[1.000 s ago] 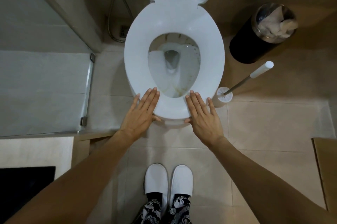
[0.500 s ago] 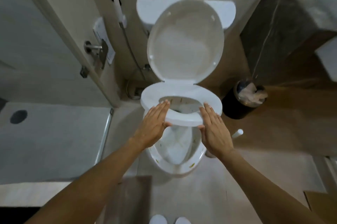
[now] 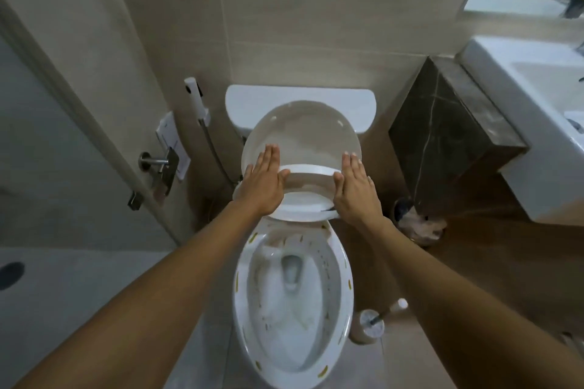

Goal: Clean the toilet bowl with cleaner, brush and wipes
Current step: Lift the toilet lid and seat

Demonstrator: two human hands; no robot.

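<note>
Head view: one toilet, one bowl (image 3: 292, 354), one seat (image 3: 306, 203), one lid (image 3: 303, 132), one brush (image 3: 380, 317), two hands. Bowl sat low centre, long axis running 12 to 6, narrow end at 6. Seat was tilted up toward the lid at 12. Left hand (image 3: 264, 187) and right hand (image 3: 354, 191) had fingers straight, flat against the seat's sides, thumbs under its rim. Brush stood in its holder at 4 of the bowl.

Bathroom: toilet (image 3: 292, 293), washbasin (image 3: 531, 110), probably domestic
</note>
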